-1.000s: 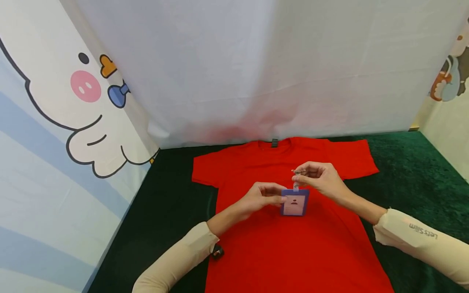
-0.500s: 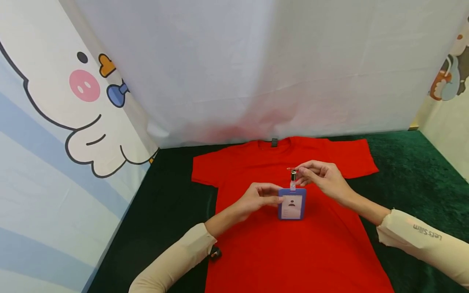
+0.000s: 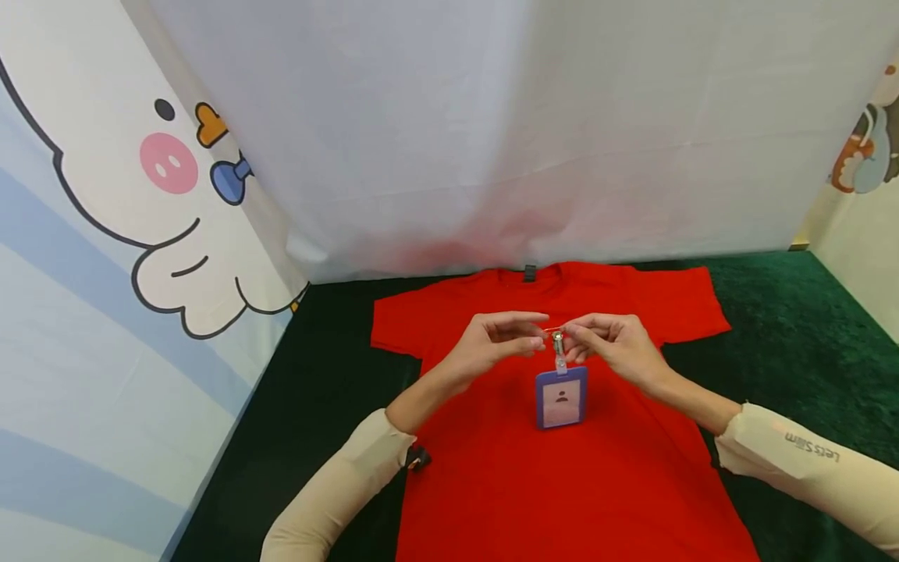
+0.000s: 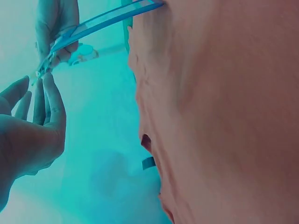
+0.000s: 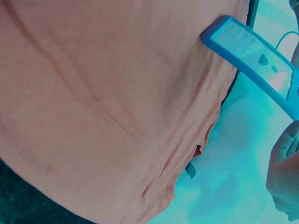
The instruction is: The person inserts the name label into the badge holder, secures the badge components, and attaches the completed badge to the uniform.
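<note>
A blue-purple badge holder (image 3: 561, 398) with a pale ID card hangs above a red T-shirt (image 3: 562, 484). Its clear strap leads up to a metal clip (image 3: 558, 341) with a thin pin at the top. My right hand (image 3: 618, 347) pinches the pin's right end between thumb and fingertips. The left hand (image 3: 495, 343) is at the pin's left end, thumb and index finger apart with a gap between them; whether a fingertip touches the pin is hard to tell. In the right wrist view the badge holder (image 5: 252, 63) hangs tilted beside the right hand (image 5: 285, 172).
The T-shirt lies spread flat, collar away from me, on a dark green cloth (image 3: 337, 367). A white curtain (image 3: 435, 140) hangs behind the table, and a cartoon-printed panel (image 3: 91, 257) stands at the left. A small black object (image 3: 417, 458) is by my left cuff.
My left hand has let go of the badge holder's left edge and moved up to the pin. The badge holder now hangs from the right hand's grip, slightly lower and tilted.
</note>
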`<move>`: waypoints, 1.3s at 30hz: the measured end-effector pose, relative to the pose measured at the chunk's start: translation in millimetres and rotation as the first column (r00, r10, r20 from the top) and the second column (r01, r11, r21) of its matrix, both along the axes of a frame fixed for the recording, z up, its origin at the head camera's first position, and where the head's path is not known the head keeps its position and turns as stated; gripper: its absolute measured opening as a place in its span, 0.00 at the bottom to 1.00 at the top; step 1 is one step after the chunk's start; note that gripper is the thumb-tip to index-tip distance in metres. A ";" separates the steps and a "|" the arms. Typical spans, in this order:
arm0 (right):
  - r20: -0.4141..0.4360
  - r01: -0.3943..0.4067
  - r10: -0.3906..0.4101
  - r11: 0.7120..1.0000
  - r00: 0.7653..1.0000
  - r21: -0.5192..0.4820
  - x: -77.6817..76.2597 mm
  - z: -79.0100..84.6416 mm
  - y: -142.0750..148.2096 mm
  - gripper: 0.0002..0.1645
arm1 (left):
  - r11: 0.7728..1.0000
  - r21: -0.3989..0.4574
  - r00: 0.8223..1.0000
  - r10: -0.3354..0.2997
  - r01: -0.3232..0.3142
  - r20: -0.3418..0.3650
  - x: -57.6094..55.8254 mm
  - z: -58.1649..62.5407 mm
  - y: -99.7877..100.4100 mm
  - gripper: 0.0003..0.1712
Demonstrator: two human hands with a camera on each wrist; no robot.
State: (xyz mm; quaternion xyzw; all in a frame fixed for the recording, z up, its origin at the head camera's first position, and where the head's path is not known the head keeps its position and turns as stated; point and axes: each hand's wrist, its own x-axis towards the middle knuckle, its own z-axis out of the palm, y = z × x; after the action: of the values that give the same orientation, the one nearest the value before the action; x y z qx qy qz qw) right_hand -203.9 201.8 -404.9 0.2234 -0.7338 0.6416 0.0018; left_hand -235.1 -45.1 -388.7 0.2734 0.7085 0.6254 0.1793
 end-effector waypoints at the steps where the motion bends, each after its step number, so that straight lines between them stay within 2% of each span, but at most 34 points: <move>1: 0.002 -0.006 0.006 1.000 1.000 -0.005 -0.1 -0.1 -0.5 0.16 | 1.000 -0.003 1.000 0.002 -0.002 -0.024 0.5 0.2 1.6 0.22; 4: 0.011 -0.016 0.016 1.000 1.000 -0.014 0.2 -0.2 -2.2 0.16 | 1.000 -0.016 0.995 0.014 -0.015 -0.102 2.2 0.1 5.3 0.19; 7: 0.020 -0.015 0.015 1.000 1.000 -0.008 1.0 0.4 -3.9 0.16 | 0.999 -0.020 0.982 0.037 -0.041 -0.184 2.7 -1.1 7.4 0.16; 15: 0.051 0.017 -0.018 1.000 0.999 0.021 5.6 4.8 -8.0 0.16 | 0.996 -0.041 0.923 0.058 -0.080 -0.381 3.9 -1.3 8.3 0.15; 21: 0.040 0.005 -0.006 1.000 0.999 0.027 4.6 4.1 -9.0 0.15 | 0.989 -0.067 0.857 0.080 -0.132 -0.509 3.7 -4.9 9.5 0.14; 23: 0.027 0.000 -0.001 1.000 1.000 0.031 3.9 3.2 -9.5 0.14 | 0.986 -0.081 0.827 0.077 -0.147 -0.556 4.4 -5.6 9.9 0.14; 29: 0.029 -0.003 0.002 0.999 1.000 0.033 2.9 1.6 -10.3 0.14 | 0.973 -0.140 0.692 0.028 -0.185 -0.721 7.1 -5.4 9.7 0.14; 30: 0.039 -0.005 0.004 1.000 0.999 0.030 3.0 1.5 -10.4 0.14 | 0.971 -0.148 0.679 0.020 -0.189 -0.734 7.3 -5.5 9.4 0.14; 32: 0.054 -0.011 0.010 1.000 0.998 0.025 3.3 1.8 -10.5 0.15 | 0.968 -0.162 0.661 0.007 -0.194 -0.750 6.9 -5.8 8.5 0.14; 35: 0.074 -0.023 0.021 1.000 0.997 0.017 3.7 2.2 -10.8 0.15 | 0.964 -0.184 0.644 -0.017 -0.193 -0.765 6.3 -5.8 6.7 0.14; 39: 0.102 -0.026 0.025 1.000 0.994 0.008 4.3 1.9 -11.4 0.17 | 0.962 -0.204 0.631 -0.046 -0.180 -0.775 5.5 -5.6 4.8 0.14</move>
State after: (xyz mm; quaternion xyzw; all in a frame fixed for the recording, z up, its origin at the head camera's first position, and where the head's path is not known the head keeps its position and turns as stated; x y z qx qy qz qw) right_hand -199.6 190.3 -403.0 0.1998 -0.7330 0.6486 -0.0449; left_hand -229.6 -40.3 -394.3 0.4616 0.8024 0.3549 -0.1305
